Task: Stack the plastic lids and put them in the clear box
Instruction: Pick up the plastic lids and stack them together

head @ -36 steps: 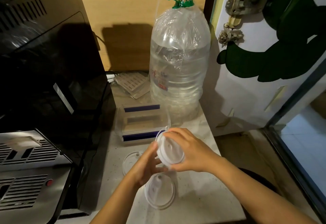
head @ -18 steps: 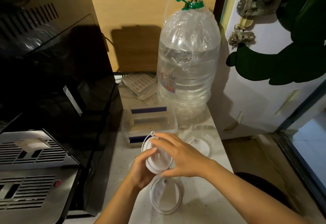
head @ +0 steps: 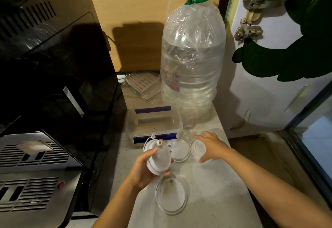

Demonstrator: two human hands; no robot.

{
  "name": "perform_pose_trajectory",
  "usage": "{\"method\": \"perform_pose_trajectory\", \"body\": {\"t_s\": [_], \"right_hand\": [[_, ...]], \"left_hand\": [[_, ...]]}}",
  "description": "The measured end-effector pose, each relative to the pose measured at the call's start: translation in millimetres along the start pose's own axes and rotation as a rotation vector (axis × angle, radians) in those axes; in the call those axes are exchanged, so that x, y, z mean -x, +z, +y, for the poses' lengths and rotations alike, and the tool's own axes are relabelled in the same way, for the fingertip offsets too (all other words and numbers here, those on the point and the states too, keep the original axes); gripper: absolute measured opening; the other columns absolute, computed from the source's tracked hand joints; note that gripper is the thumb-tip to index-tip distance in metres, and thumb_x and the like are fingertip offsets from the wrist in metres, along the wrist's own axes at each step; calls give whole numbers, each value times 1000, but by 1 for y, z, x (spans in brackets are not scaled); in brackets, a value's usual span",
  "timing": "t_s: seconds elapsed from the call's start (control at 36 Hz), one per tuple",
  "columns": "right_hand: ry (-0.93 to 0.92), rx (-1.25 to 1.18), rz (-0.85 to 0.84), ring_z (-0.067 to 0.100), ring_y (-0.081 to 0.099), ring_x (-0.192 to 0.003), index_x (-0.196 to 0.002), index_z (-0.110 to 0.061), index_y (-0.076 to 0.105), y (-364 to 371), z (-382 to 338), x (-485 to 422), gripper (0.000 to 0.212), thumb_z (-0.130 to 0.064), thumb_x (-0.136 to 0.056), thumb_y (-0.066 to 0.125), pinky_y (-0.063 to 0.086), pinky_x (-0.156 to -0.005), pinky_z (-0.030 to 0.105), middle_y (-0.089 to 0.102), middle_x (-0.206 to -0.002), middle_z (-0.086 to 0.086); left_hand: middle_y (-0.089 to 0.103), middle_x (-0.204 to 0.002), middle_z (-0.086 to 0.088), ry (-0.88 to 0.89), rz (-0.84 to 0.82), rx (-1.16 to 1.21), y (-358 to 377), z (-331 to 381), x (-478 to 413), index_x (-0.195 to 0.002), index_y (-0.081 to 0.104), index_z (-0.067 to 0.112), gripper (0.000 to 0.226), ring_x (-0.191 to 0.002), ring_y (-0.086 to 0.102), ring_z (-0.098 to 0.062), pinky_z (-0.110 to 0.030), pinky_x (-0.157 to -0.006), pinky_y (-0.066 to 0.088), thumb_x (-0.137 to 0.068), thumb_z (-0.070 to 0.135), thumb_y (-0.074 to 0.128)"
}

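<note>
While the left hand (head: 143,169) grips a tilted stack of lids (head: 159,156), the right hand (head: 210,146) spreads open over another lid (head: 197,149).

Fingers curl round the stack's rim, thumb on its upper edge. The right hand's fingers touch the bench-lying lid without closing on it. Between the hands lies a third lid (head: 180,151); a fourth (head: 171,196) lies just below the left hand. Beyond both hands stands the clear box (head: 152,123), open, with a water bottle (head: 193,62) behind it on the bench (head: 215,191).
</note>
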State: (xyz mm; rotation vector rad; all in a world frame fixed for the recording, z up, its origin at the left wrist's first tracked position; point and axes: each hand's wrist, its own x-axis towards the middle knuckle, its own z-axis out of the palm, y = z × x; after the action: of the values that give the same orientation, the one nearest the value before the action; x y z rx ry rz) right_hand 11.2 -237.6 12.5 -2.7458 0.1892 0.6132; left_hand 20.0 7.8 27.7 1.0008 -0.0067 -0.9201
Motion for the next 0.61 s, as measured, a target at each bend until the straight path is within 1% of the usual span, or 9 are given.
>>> {"method": "perform_pose_trajectory", "body": {"t_s": [0.06, 0.11, 0.19, 0.31, 0.42, 0.5, 0.56, 0.61], "right_hand": [[5, 6, -1, 27, 16, -139, -142, -29, 19, 4, 0, -2, 94, -32, -69, 77, 38, -105, 43, 16, -152, 3], [11, 11, -3, 28, 20, -137, -141, -27, 22, 7, 1, -4, 92, -31, -68, 78, 39, -103, 43, 21, -149, 3], [18, 22, -4, 29, 26, -134, -139, -25, 28, 9, 2, -6, 86, -28, -69, 77, 40, -102, 43, 28, -146, 4], [25, 19, 4, 31, 29, -132, -138, -24, 32, 9, 3, -7, 81, -27, -70, 77, 40, -103, 43, 32, -144, 5], [39, 8, 21, 30, 30, -131, -137, -24, 33, 9, 3, -6, 81, -28, -69, 77, 42, -101, 43, 33, -144, 5], [55, -16, 55, 29, 30, -130, -136, -26, 33, 6, 4, -3, 81, -28, -69, 77, 43, -97, 43, 34, -142, 3], [57, -36, 80, 29, 30, -129, -135, -27, 34, -1, 5, 0, 79, -28, -69, 77, 43, -97, 43, 35, -141, 3], [45, -61, 118, 29, 30, -130, -135, -27, 35, -12, 4, 5, 79, -28, -68, 77, 42, -98, 43, 36, -141, 2]], "left_hand": [[73, -86, -8, -4, 4, 5, 0, 0, 0, -83, 76, 19, 61, -93, 62, -31, -38, -60, 57, -28, 42, 87], [68, -92, -12, -12, 19, 22, 0, 1, 0, -89, 72, 17, 68, -94, 61, -33, -39, -59, 57, -27, 41, 88], [65, -95, -14, -10, 26, 31, 0, 1, 1, -95, 67, 16, 76, -90, 62, -32, -39, -58, 58, -26, 40, 88], [73, -84, -11, 6, -1, 32, -1, 2, 2, -91, 69, 17, 71, -81, 69, -29, -37, -58, 58, -27, 40, 88], [73, -84, -9, 17, -9, 10, -1, 2, 5, -90, 71, 19, 68, -86, 67, -29, -37, -59, 58, -28, 42, 88], [74, -80, -7, 28, -22, 3, 0, 3, 8, -81, 76, 22, 57, -85, 67, -28, -36, -59, 57, -28, 43, 87], [74, -82, -7, 25, -28, -2, 1, 4, 9, -81, 76, 23, 57, -85, 67, -27, -36, -59, 57, -30, 43, 87], [71, -90, -10, 13, -24, 6, 2, 4, 9, -86, 74, 23, 61, -93, 62, -30, -37, -60, 57, -30, 43, 87]]}}
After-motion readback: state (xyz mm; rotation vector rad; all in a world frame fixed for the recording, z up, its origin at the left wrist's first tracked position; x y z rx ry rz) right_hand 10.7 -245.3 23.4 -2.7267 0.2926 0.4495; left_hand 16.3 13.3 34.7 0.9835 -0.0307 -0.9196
